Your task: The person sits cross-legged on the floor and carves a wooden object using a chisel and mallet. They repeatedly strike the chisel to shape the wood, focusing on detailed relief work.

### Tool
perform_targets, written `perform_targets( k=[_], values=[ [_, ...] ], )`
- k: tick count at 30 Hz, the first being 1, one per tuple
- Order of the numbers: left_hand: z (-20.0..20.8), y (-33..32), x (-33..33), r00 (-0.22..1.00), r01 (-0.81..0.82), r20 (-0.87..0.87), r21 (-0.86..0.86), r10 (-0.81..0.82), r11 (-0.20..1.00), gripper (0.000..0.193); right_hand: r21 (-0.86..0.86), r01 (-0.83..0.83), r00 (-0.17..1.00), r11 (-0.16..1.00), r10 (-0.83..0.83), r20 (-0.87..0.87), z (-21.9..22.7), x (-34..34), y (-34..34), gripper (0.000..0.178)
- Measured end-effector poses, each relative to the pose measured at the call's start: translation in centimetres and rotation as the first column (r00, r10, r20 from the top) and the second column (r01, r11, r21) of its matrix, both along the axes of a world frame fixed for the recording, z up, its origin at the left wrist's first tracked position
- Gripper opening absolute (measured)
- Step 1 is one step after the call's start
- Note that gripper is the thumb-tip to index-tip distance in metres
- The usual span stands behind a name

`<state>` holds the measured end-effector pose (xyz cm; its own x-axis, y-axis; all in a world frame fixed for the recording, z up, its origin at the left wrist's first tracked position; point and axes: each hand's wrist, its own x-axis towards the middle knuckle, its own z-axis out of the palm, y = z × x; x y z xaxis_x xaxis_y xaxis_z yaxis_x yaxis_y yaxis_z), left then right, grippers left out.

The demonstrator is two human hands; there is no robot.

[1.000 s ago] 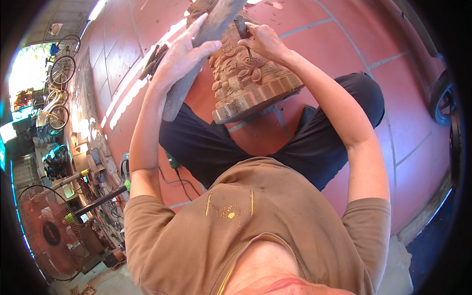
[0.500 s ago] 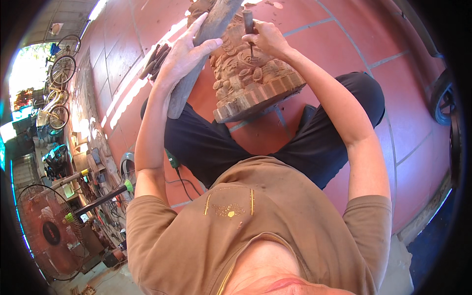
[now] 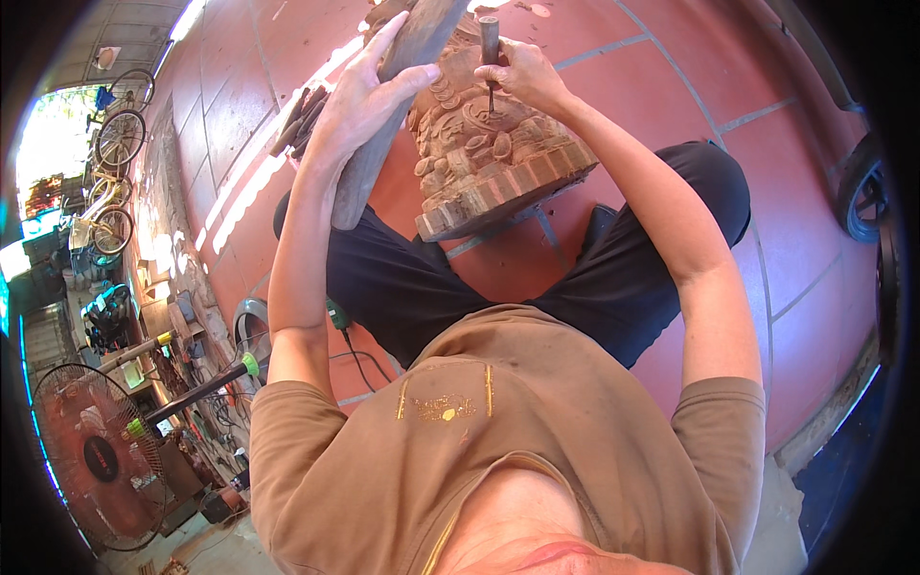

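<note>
Between my legs stands a brown wood carving [image 3: 470,158] with deep relief and a stepped, ribbed base. My right hand [image 3: 525,77] is closed round a chisel [image 3: 490,40], holding it nearly upright. The chisel's thin metal shaft points down, its tip at the carved surface. My left hand [image 3: 362,101] grips a long, grey-brown wooden club [image 3: 383,144], thumb laid across its face. This club slants from beside my left knee up past the carving's left side, and its upper end leaves the picture. It hides part of the carving's upper left.
A bundle of dark chisels or sticks [image 3: 305,117] lies left of the club on the red tiled floor [image 3: 661,96]. A green power tool [image 3: 337,314] with a cord rests by my left thigh. Farther left stand a fan [image 3: 101,455] and bicycles [image 3: 120,139]; a wheel [image 3: 862,187] is at right.
The wooden club and my left hand have shifted slightly. The chisel's handle has tipped a little to the right, while its tip stays at about the same place on the carving.
</note>
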<state>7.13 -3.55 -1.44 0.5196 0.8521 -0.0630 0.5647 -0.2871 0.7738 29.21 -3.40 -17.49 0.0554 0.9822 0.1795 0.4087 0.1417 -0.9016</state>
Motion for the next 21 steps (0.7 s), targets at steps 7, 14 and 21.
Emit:
perform_targets(
  k=[7, 14, 21],
  values=[
    [-0.9, 1.5, 1.0, 0.994, 0.098, 0.009, 0.349, -0.108, 0.932, 0.075, 0.068, 0.023, 0.986, 0.997, -0.034, 0.163, 1.3, -0.7, -0.8, 0.032],
    [0.1, 2.8, -0.1, 0.968, 0.189, -0.204, 0.227, -0.143, 0.955, 0.08, 0.074, 0.023, 0.975, 0.997, -0.039, 0.218, 0.6, -0.3, -0.4, 0.034],
    [0.2, 1.3, 1.1, 0.968, 0.16, -0.228, 0.228, -0.107, 0.961, 0.076, 0.062, 0.041, 0.977, 0.997, -0.053, 0.208, 0.5, -0.4, -0.4, 0.032]
  ],
)
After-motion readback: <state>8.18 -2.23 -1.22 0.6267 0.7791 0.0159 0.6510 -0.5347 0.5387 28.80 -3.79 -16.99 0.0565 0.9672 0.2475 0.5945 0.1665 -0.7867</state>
